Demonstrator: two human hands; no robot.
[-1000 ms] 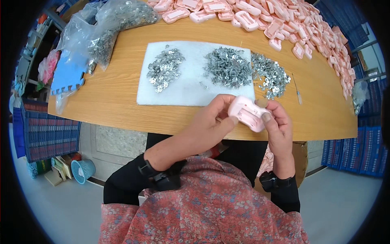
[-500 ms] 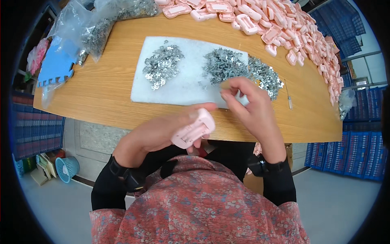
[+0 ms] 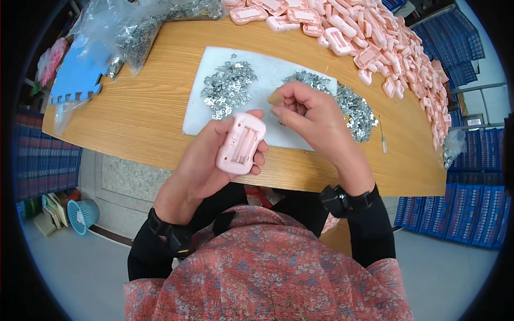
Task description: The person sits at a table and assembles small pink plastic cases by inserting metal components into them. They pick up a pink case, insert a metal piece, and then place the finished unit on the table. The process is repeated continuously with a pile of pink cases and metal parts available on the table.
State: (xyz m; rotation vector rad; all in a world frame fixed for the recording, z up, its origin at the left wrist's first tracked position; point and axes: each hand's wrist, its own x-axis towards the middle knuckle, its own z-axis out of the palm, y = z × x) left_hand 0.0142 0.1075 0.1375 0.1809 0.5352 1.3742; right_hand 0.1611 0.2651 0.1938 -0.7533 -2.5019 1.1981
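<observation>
Left hand: the bare left hand point(image 3: 199, 155) is closed around a pale pink rounded plastic shell point(image 3: 243, 143), thumb side along its left edge, fingertips showing past its right edge
Pink shell: within the left grip, tilted, its recessed rectangular slot facing up; whether small parts are seated inside is too fine to tell
Right hand: beyond the shell and to its right, apart from it, the bare right hand point(image 3: 317, 122) is bent over the mat, thumb and forefinger tips near each other; I cannot tell whether they pinch anything
Step in hand: seemingly picking at small metal parts with the right while the left steadies the shell
Next move: probably calls for a fine fingertip pinch, with the slot kept exposed
White mat: a white rectangular soft-looking mat point(image 3: 267, 63) lies beneath the right fingers
Metal parts: one silver pile of small flat metal parts point(image 3: 230, 88) lies beyond the left grip; another point(image 3: 308, 79) is partly hidden behind the right hand
Pink heap: many pale pink plastic shells point(image 3: 375, 48), far beyond the right grip
</observation>
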